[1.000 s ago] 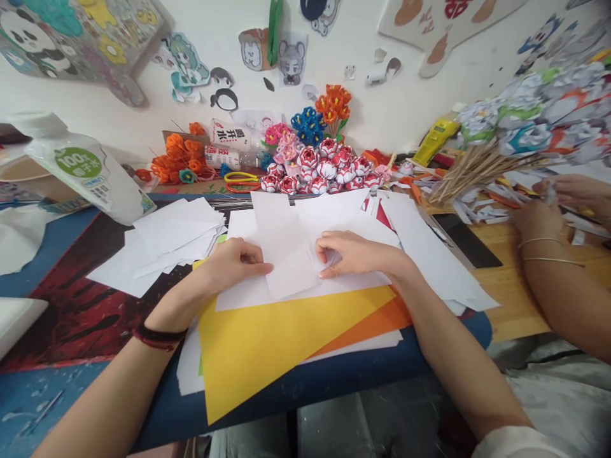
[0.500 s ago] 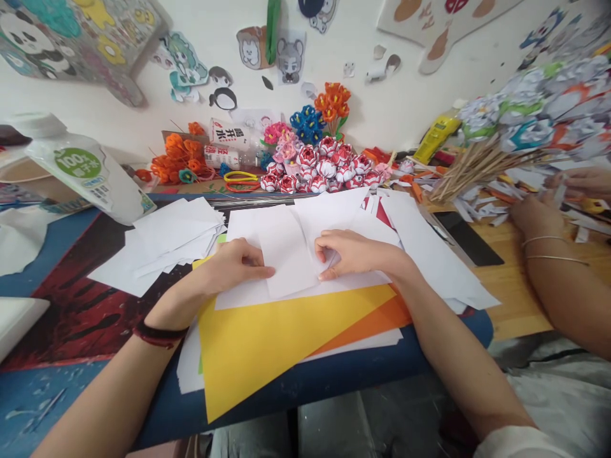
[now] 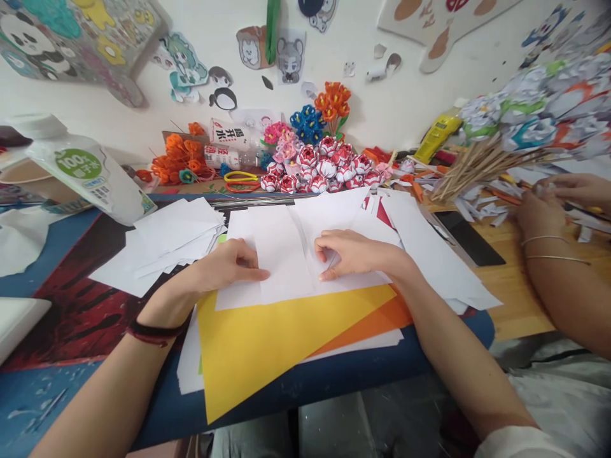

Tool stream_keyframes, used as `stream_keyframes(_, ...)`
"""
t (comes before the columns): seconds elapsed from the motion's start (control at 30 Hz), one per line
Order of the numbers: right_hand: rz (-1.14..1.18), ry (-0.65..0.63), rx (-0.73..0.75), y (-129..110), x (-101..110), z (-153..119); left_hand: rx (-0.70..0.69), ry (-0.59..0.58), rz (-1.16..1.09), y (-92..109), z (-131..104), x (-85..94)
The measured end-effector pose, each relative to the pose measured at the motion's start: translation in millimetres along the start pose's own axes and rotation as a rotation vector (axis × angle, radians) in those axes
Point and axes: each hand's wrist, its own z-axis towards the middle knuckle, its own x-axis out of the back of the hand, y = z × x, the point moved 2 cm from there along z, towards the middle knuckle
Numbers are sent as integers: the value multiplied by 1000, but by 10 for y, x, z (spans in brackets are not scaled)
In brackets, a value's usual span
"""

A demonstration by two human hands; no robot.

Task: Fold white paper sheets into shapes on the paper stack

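A small white sheet of paper (image 3: 284, 254) lies over larger white paper (image 3: 334, 213). My left hand (image 3: 238, 264) is closed at its left edge, thumb on top and fingers curled behind it. My right hand (image 3: 351, 253) has its fingers curled and thumb toward the index finger, pinching white paper just right of the small sheet's right edge; a shaded, lifted bit of paper shows within the grip. Under the white paper lie a yellow sheet (image 3: 267, 343) and an orange sheet (image 3: 367, 324).
White paper pieces (image 3: 167, 235) lie left, near a white bottle (image 3: 81, 165). Red-and-white paper flowers (image 3: 324, 168) stand behind. At right are more white paper (image 3: 429, 248), a dark phone (image 3: 468, 238), sticks (image 3: 468, 172) with paper flowers, and another person's hands (image 3: 548, 203).
My left hand has moved slightly left, and the small white sheet has shifted left with it. My right hand stays in place. The other person's hands at right have moved a little.
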Motion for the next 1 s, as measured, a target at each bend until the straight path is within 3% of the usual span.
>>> stream_keyframes(0.3,113,36,7,19,17,-31,-35,47,11,-13,15,-2)
stream_keyframes(0.43,258,137,-33,-19,21,-3,-44,87,-113,23,-2,0)
stream_keyframes(0.53,329,211,17,-86,2,44,-32,73,-196,74,-22,-19)
stream_keyframes(0.73,440,334,58,-122,-3,85,-64,163,-117,169,-35,-39)
stream_keyframes(1.0,560,162,69,-176,30,22,-36,439,-310,253,-78,23)
